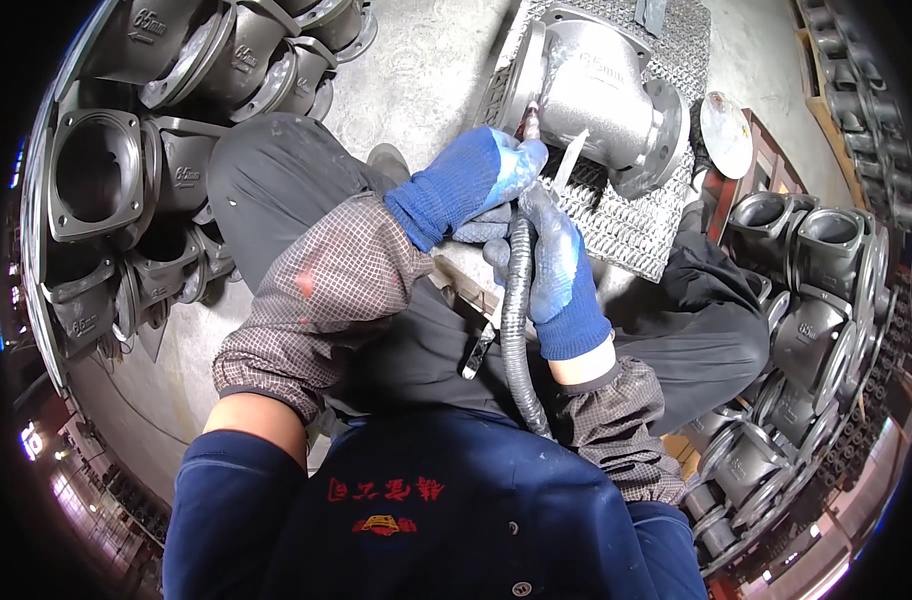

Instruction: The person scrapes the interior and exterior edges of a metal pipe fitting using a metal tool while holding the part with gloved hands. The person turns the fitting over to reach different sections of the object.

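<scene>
A grey cast-metal flanged valve body [596,95] lies on its side at the upper middle, on a ridged metal-mesh work surface [616,225]. My left hand [476,185], in a blue coated glove, is closed around the front of a hand tool. Its thin reddish tip [529,122] reaches the casting's left flange. My right hand [558,258], gloved alike, is closed around the same tool beside a grey corrugated flexible shaft [517,310], which runs down to my lap. The gloves hide the tool's body. A pale, pointed flat strip [570,160] shows between my hands and the casting.
Similar flanged castings [96,175] are stacked at the left, and more castings [811,330] at the right. A pale round disc [726,135] stands right of the work surface. A narrow stick-like piece [481,345] lies by my lap. My bent legs flank the work.
</scene>
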Demonstrator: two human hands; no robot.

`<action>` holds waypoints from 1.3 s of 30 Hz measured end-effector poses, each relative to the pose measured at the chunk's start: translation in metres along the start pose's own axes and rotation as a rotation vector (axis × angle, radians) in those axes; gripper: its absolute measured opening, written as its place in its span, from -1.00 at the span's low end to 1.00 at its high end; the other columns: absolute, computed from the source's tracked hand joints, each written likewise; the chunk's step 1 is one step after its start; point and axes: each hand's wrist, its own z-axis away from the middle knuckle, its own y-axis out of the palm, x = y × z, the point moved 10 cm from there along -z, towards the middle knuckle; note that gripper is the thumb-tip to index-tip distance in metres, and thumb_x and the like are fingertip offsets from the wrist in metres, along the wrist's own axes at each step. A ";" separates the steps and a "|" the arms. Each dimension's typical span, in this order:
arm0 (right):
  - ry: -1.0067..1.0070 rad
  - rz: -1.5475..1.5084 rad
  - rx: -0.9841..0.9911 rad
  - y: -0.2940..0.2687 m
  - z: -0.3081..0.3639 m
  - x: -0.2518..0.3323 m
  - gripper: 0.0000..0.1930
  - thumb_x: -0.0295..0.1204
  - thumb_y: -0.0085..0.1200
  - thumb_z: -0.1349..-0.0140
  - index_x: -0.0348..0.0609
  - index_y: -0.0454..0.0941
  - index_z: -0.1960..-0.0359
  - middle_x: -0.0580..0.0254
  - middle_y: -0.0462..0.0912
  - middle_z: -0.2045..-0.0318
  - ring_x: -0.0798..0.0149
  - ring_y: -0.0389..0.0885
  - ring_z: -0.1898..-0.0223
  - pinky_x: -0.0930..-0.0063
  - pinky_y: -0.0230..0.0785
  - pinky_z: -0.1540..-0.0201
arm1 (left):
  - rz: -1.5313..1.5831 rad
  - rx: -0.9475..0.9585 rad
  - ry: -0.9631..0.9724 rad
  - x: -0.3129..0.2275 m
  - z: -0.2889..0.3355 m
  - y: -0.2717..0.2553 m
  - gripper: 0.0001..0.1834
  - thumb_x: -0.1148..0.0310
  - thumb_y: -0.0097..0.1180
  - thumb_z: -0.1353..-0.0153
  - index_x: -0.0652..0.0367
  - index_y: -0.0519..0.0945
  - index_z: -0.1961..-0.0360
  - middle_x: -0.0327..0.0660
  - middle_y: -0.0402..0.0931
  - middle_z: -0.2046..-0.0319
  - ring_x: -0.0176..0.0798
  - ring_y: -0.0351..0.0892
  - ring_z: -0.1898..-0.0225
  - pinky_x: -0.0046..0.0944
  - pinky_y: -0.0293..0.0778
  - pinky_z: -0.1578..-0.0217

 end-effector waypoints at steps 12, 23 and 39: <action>0.333 -0.298 -0.028 0.003 0.015 -0.011 -0.57 -0.05 -0.19 -0.31 -0.23 0.43 0.23 0.21 0.50 0.67 0.46 0.35 0.77 0.67 0.11 0.73 | 0.348 0.157 -0.079 -0.006 0.024 0.015 -0.60 0.17 -0.08 -0.33 0.34 0.52 0.43 -0.25 0.45 0.67 -0.48 0.31 0.78 -0.45 0.22 0.79; 0.419 -0.490 0.235 -0.001 -0.021 0.001 -0.54 -0.06 -0.19 -0.31 -0.29 0.48 0.35 -0.17 0.62 0.49 0.38 0.42 0.76 0.65 0.18 0.77 | 0.710 0.141 0.052 -0.036 0.023 0.010 -0.67 0.17 -0.17 -0.35 0.23 0.47 0.32 -0.35 0.27 0.79 -0.50 0.13 0.87 -0.50 0.09 0.87; 0.437 -0.650 -0.091 0.032 -0.002 -0.020 -0.61 -0.03 -0.11 -0.28 -0.17 0.40 0.31 0.12 0.56 0.54 0.37 0.47 0.71 0.60 0.28 0.76 | 0.060 0.225 0.085 -0.024 0.024 -0.016 -0.68 0.33 -0.06 -0.28 0.37 0.43 0.07 -0.26 0.44 0.59 -0.49 0.36 0.67 -0.50 0.32 0.62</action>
